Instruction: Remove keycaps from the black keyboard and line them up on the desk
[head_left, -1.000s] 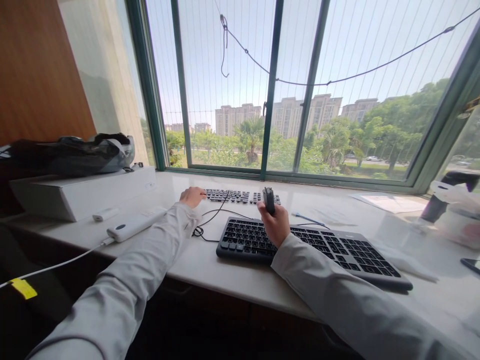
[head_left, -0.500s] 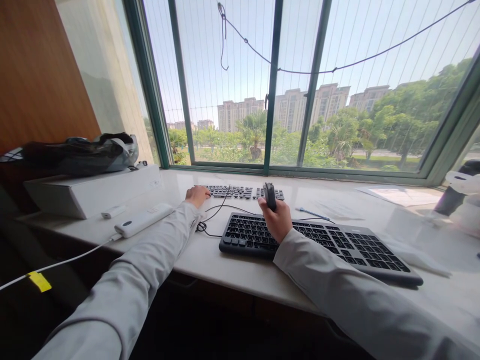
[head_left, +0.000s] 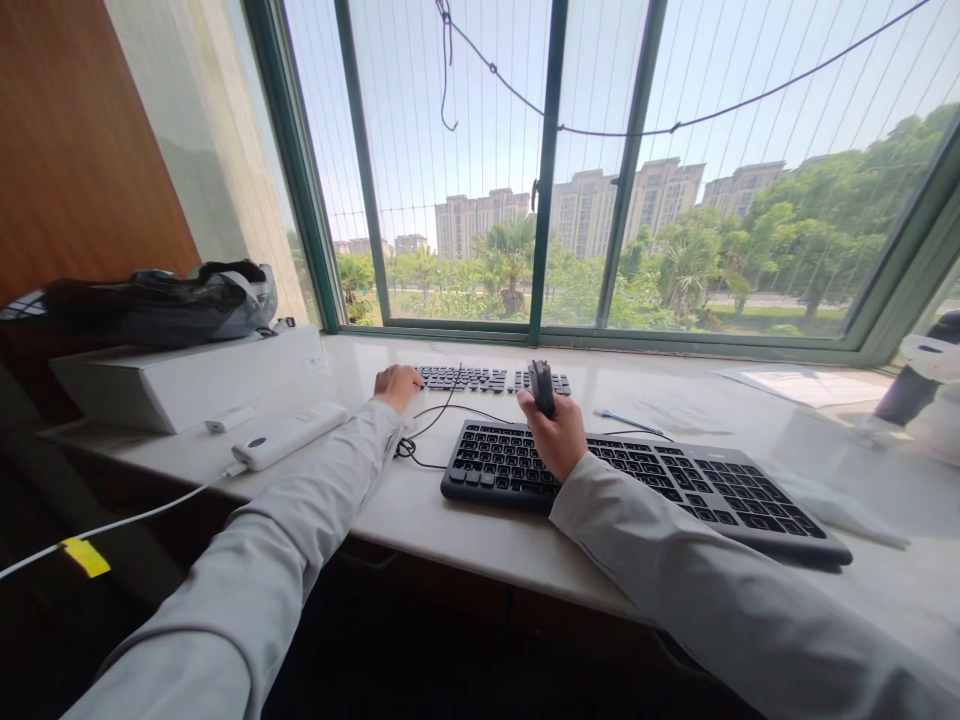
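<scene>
My left hand (head_left: pixel 397 385) is at the left end of several rows of loose dark keycaps (head_left: pixel 472 379) laid out on the white worktop. Its fingers are curled down and closed; whatever lies under the fingertips is hidden. My right hand (head_left: pixel 561 436) is closed around a small black tool (head_left: pixel 541 388), held upright with its thicker end on top; I cannot make out its kind. This hand is over the middle of a black keyboard (head_left: pixel 502 458), whose key positions look like bare dark sockets. My right forearm hides part of the keyboard's front edge.
A thin black cable (head_left: pixel 406 448) loops behind and left of the keyboard. A blue slender tool (head_left: pixel 631 422) lies beyond it. At left are a white power strip (head_left: pixel 289 436) and a white box (head_left: pixel 187 380) bearing a dark bag (head_left: pixel 150 308). Papers (head_left: pixel 802 386) lie at right.
The whole view has shifted slightly. Both hands keep nearly the same places: the left at the keycaps, the right above the keyboard with the black tool.
</scene>
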